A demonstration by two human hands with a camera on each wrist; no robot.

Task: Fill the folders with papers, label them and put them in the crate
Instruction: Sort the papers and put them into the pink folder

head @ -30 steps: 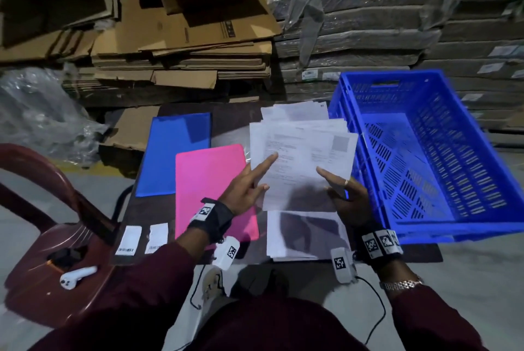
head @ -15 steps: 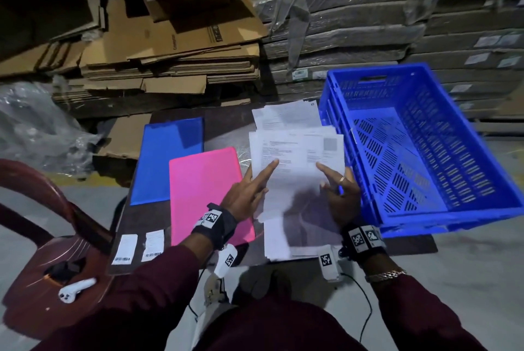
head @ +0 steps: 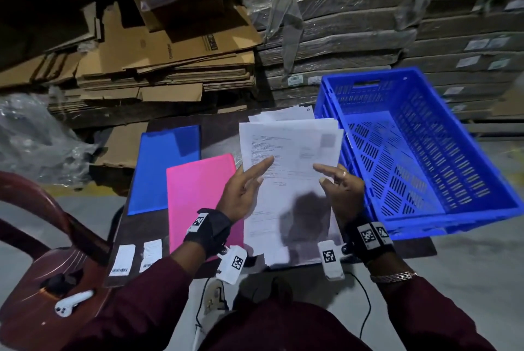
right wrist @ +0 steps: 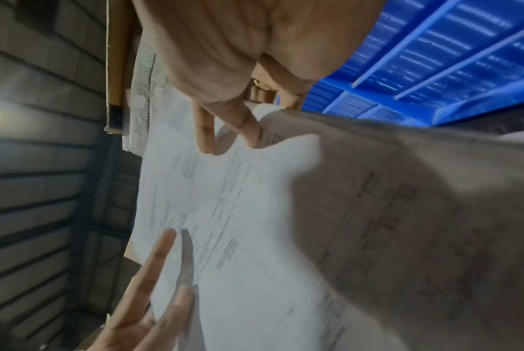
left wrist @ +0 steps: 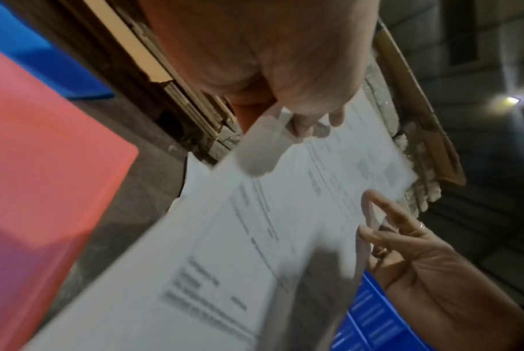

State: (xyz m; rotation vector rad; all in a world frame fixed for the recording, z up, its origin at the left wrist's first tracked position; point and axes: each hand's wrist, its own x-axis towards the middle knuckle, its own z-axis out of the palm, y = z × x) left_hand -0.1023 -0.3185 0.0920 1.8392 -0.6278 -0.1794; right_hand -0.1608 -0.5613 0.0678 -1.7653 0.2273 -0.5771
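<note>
Sitting closest: a person in dark red sleeves, seen from above, with tagged bands on both wrists.
Chair: a dark red plastic chair to the person's left, with a white earbud lying on its seat.
Labels: two white barcode labels lie flat at the near left edge of the dark table.
Left hand: left hand grasps the left edge of a sheaf of papers, index finger straight across the top sheet, thumb below, as the left wrist view shows.
Right hand: right hand, wearing a ring, pinches the right edge of the same sheaf, forefingers on the printed face.
Papers: the sheaf is lifted and tilted toward the person, above more loose sheets lying on the table.
Pink folder: a closed pink folder lies flat just left of the papers.
Blue folder: a closed blue folder lies behind and left of it, its near corner under the pink one.
Crate: a blue slatted crate stands right of the papers, tilted.
Background: stacked flattened cardboard and wrapped bundles.
</note>
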